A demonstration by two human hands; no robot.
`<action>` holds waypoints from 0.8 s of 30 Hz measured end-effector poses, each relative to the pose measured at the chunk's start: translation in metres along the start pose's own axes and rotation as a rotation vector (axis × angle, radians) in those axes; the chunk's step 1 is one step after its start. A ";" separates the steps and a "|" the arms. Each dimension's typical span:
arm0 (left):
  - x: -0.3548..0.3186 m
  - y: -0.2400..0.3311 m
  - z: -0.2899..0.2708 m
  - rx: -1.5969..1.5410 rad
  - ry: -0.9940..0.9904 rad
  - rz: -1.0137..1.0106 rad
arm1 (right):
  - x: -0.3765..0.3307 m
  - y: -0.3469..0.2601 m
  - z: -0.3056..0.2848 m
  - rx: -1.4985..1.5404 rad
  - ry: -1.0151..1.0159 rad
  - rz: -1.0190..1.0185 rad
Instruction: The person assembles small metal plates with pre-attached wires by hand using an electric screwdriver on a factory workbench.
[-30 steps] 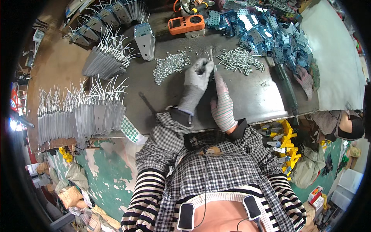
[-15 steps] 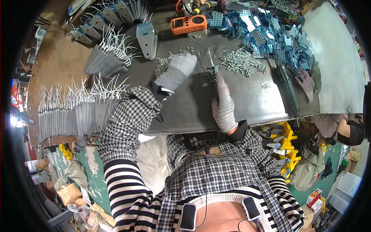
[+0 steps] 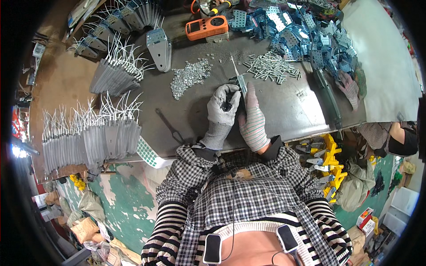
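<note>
Just beyond the fingers of the right grip (image 3: 254, 117), a narrow metal part (image 3: 242, 83) with white wires (image 3: 234, 65) rises edge-on; that grip is closed on its near end, probably to steady it. The left grip (image 3: 221, 106) is curled in beside the part — whether it pinches anything small I cannot tell. Ahead and left of both grips lies a heap of nuts (image 3: 191, 77), ahead and right a heap of bolts (image 3: 271, 67), seemingly kept apart for easy picking. Farther ahead sits an orange meter (image 3: 207, 28), and right of it a jumble of bluish perforated plates (image 3: 301, 37). Well to the right of the right grip, a dark power driver (image 3: 327, 98) bounds the bare tabletop (image 3: 288, 117); left of the left grip, a flat dark tool (image 3: 169, 125) could hinder a sideways reach — packed wired plates (image 3: 92, 139) stand beyond it.
</note>
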State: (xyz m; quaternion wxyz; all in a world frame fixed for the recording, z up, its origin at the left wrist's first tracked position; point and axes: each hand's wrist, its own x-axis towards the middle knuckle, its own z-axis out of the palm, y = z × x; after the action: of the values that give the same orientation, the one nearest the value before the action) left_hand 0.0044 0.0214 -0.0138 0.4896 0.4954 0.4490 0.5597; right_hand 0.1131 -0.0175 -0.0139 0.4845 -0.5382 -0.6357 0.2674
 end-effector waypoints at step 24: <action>-0.004 0.009 0.004 0.264 0.065 0.380 | 0.002 -0.001 0.003 0.006 0.024 0.045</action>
State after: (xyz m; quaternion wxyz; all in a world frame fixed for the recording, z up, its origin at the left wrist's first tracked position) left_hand 0.0074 0.0163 -0.0052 0.2917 0.6124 0.4326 0.5939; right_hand 0.1099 -0.0158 -0.0135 0.4878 -0.5540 -0.6166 0.2737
